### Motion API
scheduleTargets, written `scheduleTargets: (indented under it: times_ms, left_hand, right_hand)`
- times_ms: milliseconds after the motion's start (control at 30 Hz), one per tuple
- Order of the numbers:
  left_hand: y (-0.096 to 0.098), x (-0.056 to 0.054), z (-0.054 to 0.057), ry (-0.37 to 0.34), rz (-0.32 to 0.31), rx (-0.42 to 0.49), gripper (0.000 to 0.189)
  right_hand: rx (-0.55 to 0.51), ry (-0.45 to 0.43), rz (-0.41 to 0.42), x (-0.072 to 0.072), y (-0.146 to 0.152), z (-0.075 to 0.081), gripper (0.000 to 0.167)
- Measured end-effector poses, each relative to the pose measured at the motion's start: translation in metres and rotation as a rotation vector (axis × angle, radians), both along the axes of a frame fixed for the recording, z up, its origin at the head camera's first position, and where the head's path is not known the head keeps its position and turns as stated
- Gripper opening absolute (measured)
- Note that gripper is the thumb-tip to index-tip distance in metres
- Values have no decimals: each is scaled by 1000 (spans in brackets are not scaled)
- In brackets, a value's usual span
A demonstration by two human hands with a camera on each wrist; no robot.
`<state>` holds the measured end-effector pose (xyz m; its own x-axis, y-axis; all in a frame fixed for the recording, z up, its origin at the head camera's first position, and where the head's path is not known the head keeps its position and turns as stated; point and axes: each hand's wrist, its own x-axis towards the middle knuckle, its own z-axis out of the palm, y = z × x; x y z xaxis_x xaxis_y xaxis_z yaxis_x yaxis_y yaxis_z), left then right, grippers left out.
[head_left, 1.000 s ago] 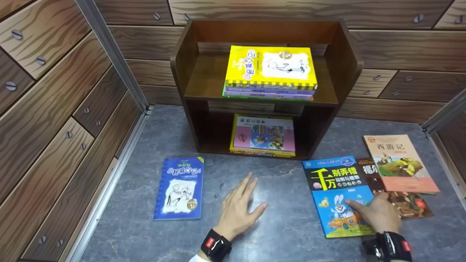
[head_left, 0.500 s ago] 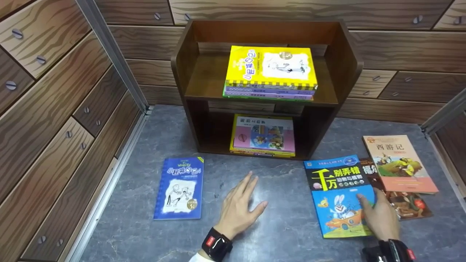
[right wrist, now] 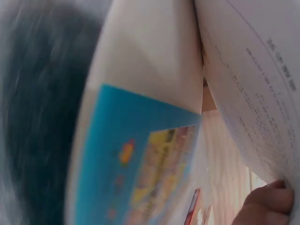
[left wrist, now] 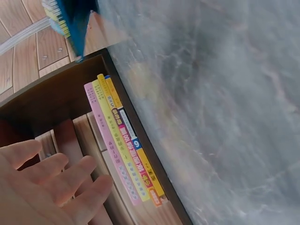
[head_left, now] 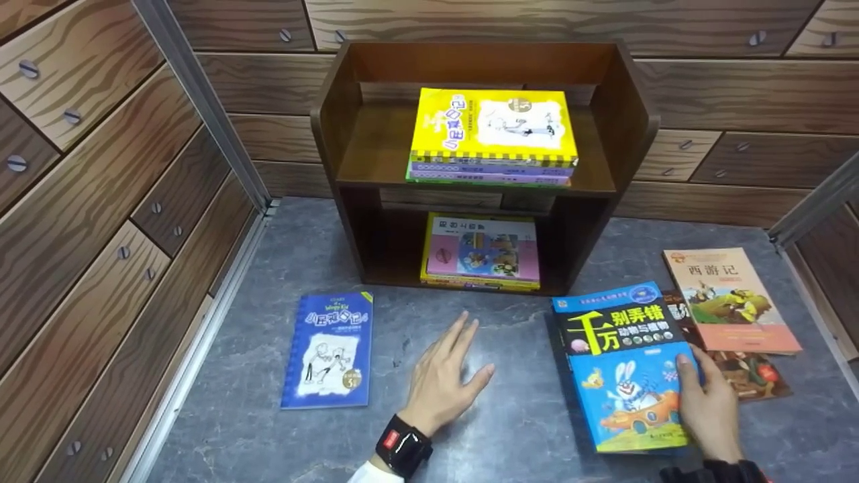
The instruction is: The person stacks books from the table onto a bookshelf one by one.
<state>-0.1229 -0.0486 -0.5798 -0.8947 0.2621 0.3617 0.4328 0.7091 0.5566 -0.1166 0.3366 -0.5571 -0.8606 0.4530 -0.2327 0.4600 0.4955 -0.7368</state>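
My right hand (head_left: 713,401) grips a blue children's book (head_left: 621,376) by its right edge, thumb on the cover and fingers beneath. The cover shows a rabbit in an orange car. In the right wrist view, a printed page (right wrist: 255,93) and a blue-bordered back cover (right wrist: 140,154) hang apart, with fingertips (right wrist: 267,206) at the page's edge. My left hand (head_left: 439,382) lies spread near the middle of the grey surface, holding nothing. To its left lies a blue-violet comic diary book (head_left: 327,350).
A dark brown two-tier bookshelf (head_left: 329,127) stands at the back. A yellow-topped book stack (head_left: 493,124) lies on its upper tier, a pink-topped stack (head_left: 482,248) below. At right, a peach book (head_left: 731,302) overlaps a brown book (head_left: 751,376). Wood-patterned walls (head_left: 100,201) enclose the surface.
My right hand has shifted its hold to the blue book's right edge and lifted it, tilting it off the brown book's side. The left hand stays in place.
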Motion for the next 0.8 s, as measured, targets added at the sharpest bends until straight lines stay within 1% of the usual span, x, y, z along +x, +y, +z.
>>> scheduleTargets:
  times_ms: [100, 167, 200, 267, 333, 400, 433, 500, 600, 667, 733, 800]
  left_hand:
    - [2, -3, 3, -5, -7, 7, 71]
    - [3, -6, 6, -29, -15, 28, 70]
    - [3, -7, 7, -54, -21, 51, 70]
    - [4, -11, 12, -138, -49, 120, 68]
    - [6, -15, 15, -249, -73, 211, 67]
    - [7, -20, 18, -366, -100, 322, 66]
    - [7, -23, 19, -418, -107, 372, 65]
    - [7, -29, 20, -490, -102, 455, 65]
    - [4, -34, 23, -546, -98, 582, 63]
    - [2, -38, 26, -528, -94, 625, 60]
    - [-2, -39, 28, -531, -106, 683, 56]
    - [-6, -42, 30, -530, -115, 709, 54]
  right_hand:
    - [-26, 37, 5, 7, -8, 7, 73]
    - [-35, 63, 11, 12, -15, 10, 72]
    - [-45, 79, 11, 15, -19, 12, 70]
    - [-80, 108, 23, 19, -27, 14, 68]
    - [-122, 134, 35, 23, -35, 17, 66]
    - [-165, 160, 49, 24, -45, 20, 64]
    - [-184, 167, 62, 24, -49, 22, 64]
    - [-225, 184, 75, 24, -60, 25, 62]
    - [-287, 204, 111, 23, -76, 28, 59]
    - [-318, 221, 140, 23, -86, 30, 56]
    - [-343, 228, 164, 23, -96, 30, 54]
    - [-370, 227, 184, 22, -104, 30, 53]
